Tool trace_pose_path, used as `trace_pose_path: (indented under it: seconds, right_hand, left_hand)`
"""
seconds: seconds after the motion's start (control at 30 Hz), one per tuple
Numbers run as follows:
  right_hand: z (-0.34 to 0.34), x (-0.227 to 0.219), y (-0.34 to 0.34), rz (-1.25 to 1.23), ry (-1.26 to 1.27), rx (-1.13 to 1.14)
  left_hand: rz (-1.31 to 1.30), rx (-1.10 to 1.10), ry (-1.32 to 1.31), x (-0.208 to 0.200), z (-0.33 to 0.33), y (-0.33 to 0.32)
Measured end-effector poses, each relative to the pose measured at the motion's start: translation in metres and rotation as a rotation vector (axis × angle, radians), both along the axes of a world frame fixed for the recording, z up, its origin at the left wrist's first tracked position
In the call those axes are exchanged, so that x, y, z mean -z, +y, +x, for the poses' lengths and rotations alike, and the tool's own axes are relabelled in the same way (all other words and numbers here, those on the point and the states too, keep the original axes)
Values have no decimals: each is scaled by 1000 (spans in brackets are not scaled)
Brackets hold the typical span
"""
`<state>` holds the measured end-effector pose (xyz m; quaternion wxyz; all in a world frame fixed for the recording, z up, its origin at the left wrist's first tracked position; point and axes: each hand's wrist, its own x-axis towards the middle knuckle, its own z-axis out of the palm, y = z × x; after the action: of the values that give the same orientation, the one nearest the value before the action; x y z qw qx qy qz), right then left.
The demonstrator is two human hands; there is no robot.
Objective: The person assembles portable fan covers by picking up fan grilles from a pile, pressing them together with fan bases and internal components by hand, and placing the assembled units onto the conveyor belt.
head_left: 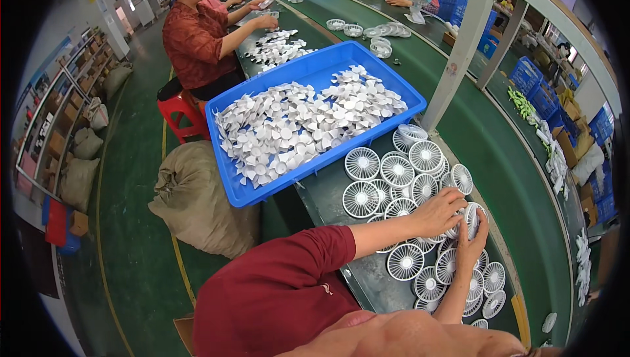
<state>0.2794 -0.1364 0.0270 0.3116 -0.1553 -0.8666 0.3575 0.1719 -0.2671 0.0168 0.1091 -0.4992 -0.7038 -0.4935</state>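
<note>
My right hand [471,245] grips a round white fan grille [472,218] by its rim, tilted on edge above a pile of like grilles. My left hand [438,214] is right beside it, fingers bent and drawn together near the grille's upper edge; whatever they pinch is hidden. Another white grille [461,178] leans just beyond the left fingertips. Spoked grilles [405,262] lie heaped and overlapping on the dark tabletop [374,286] around both hands.
A blue tray [315,168] full of small white fan blades stands beyond the grilles. A green conveyor belt [499,167] runs along the right, past a white post [462,48]. A co-worker [200,35] sits at far left; a tied sack [200,199] stands on the floor.
</note>
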Motion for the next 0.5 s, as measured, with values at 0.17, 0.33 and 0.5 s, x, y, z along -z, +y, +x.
trace_pose_path:
  seconds: [0.17,0.33,0.5]
  right_hand:
    - [1,4,1,16,6,2]
    - [-1,5,0,16,1,1]
    - [2,0,1,23,3,-4]
  left_hand:
    - [-9,-4,6,1,1,0]
    - [-6,-12,17,3,0,-2]
    - [-13,-1,-29,-1,4,0]
